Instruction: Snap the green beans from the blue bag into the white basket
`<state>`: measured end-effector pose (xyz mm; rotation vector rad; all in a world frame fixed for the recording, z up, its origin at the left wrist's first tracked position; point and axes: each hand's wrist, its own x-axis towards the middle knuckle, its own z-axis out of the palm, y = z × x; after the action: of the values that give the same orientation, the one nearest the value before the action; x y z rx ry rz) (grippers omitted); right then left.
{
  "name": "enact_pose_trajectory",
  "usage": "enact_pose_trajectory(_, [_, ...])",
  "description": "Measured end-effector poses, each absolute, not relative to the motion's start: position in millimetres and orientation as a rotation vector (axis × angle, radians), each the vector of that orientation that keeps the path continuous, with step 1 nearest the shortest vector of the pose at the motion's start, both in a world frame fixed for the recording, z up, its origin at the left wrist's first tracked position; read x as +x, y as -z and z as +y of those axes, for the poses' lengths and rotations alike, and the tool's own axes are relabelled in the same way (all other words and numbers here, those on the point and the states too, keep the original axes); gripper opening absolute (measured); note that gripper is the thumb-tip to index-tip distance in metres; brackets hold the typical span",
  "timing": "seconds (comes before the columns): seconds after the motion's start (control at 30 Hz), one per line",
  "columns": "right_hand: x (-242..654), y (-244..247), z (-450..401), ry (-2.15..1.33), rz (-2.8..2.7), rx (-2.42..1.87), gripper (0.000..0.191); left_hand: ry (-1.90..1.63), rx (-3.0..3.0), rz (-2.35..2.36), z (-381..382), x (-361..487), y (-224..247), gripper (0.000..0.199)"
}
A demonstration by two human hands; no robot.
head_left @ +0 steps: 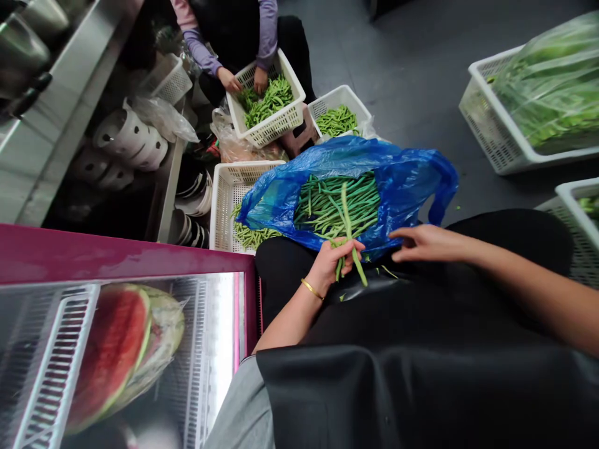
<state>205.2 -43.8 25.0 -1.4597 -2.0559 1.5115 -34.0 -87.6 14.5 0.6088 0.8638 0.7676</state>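
My left hand (337, 259) is closed around a few green beans (347, 215); one long pale bean sticks out well past the fingers at both ends. To its right, my right hand (418, 243) is held with fingers apart and nothing seen in them, close to the edge of the blue plastic bag (281, 198). The bag lies open before my knees, with many long green beans (358, 196) inside. Bits of bean lie on my black apron (369, 288).
A white basket (219, 206) with bean pieces stands left of the bag. Across from me, a co-worker's hands (229, 81) reach into another basket (296, 118) of beans. A bagged green vegetable fills a crate (496, 153) at right. A fridge (248, 293) holding cut watermelon (112, 337) is at left.
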Motion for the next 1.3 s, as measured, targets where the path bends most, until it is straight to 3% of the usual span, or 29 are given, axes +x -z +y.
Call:
enact_pose_trajectory(0.13, [162.4,-37.5,-18.0,-1.782,-1.388,-1.364,0.045,-0.628,0.749,0.861,-89.7,-33.5,-17.4,0.032])
enact_pose_trajectory(0.33, [139.7,-50.2,-53.8,-1.238,-1.463,-1.294,0.028,-0.808,0.302,1.271,-76.8,-42.5,9.8,0.025])
enact_pose_trajectory(0.53, [137.3,-21.6,-63.8,-1.844,-1.17,-1.291,0.043,-0.82,0.412,1.04,-77.0,-31.4,4.3,0.034])
enact_pose_trajectory(0.7, [155.6,-15.5,-54.7,-1.618,-1.829,-1.275,0.033,-0.565,0.657,1.007,-82.0,-37.5,-12.5,0.04])
enact_pose_trajectory(0.77, [165.7,-16.5,-54.8,-1.777,-2.028,-1.218,0.032,-0.581,0.742,1.032,-80.0,-46.5,-15.3,0.039])
enact_pose_trajectory(0.87, [164.3,-16.6,-61.6,-2.054,-1.861,-1.207,0.033,-0.759,0.784,1.085,-76.8,-49.5,-16.5,0.036])
enact_pose_trajectory(1.07, [134.5,-19.8,-75.4,-2.09,-1.567,-1.199,0.043,-0.901,0.673,1.052,-79.2,-30.4,-20.3,0.034])
enact_pose_trajectory(1.13, [140.5,-24.8,-71.0,-1.951,-1.735,-1.234,0.041,-0.862,0.639,1.041,-80.4,-31.1,-23.2,0.031])
enact_pose_trajectory(1.3, [168.0,-41.5,-48.1,-0.953,-2.325,-1.169,0.029,-0.649,0.652,0.931,-82.1,-38.9,-25.7,0.033])
